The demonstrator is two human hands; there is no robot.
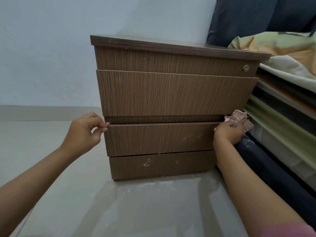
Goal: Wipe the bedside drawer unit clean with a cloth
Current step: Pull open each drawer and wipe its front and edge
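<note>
The left hand (83, 132) pinches the top-left corner of the middle drawer front (159, 139), thumb and fingertips closed on its upper edge. The right hand (228, 133) is clamped on a bunched pink cloth (239, 119) at the drawer's top-right corner, so the two hands stand at opposite ends of the same edge.

The bedside drawer unit (171, 93) stands on the grey floor (136, 211), its back to the pale wall (51, 57) and its right side just beside the bed (282, 108). The middle drawer's top edge runs left to right between the hands, and it sits slightly forward of the recess above it. The cloth lies at the right end of that edge, so the right hand is the one to sweep leftward along it, I judge, while the left steadies the drawer.

Open room lies to the left and in front; on the right the bedding crowds the hand. White smudges (147, 162) show on the bottom drawer front (160, 165), with pale dust (153, 183) on the floor below. A small round lock (245, 68) sits at the top drawer's right.
</note>
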